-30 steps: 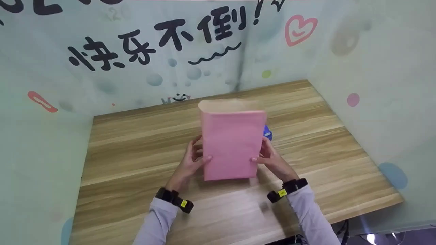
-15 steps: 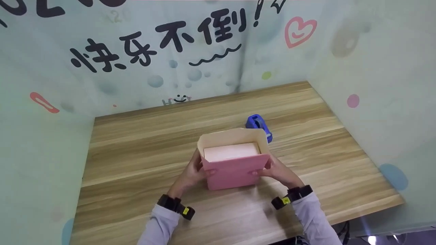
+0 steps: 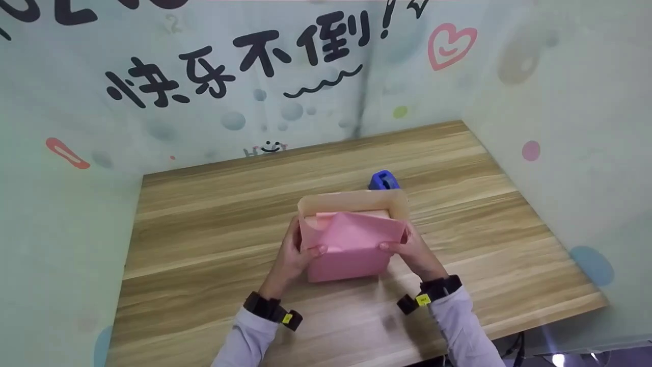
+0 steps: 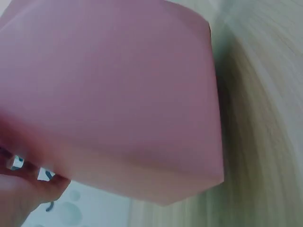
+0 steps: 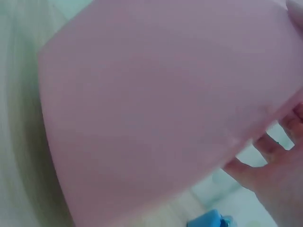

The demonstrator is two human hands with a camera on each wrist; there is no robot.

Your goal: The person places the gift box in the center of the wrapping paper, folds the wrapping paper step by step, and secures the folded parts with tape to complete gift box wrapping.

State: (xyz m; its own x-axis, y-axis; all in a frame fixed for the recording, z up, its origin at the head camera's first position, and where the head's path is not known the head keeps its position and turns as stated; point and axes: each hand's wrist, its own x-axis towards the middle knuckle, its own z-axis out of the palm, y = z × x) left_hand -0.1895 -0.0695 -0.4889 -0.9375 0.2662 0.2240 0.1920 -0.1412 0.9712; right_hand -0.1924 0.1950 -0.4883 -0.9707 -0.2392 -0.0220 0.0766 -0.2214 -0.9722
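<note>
A pale box (image 3: 379, 213) sits inside a sleeve of pink wrapping paper (image 3: 349, 265), whose cream inner side faces up around the open top. My left hand (image 3: 290, 257) holds the left side of the package, its thumb on the front. On the right side, my right hand (image 3: 416, 253) grips it the same way, thumb on the front and fingers behind. The front paper edge leans inward over the box, bent at its left part. In the left wrist view, the pink paper (image 4: 118, 90) fills most of the picture.
A blue tape dispenser (image 3: 383, 180) stands just behind the package, partly hidden by the paper. The wood-grain table (image 3: 204, 229) is bordered by printed cloth walls (image 3: 204, 132) at the back and sides. Dark cables (image 3: 518, 349) hang at the lower right.
The package has tipped from showing its tall front face to showing its open top, lower down. Since then the front paper edge has bent inward over the box. Both hands keep hold.
</note>
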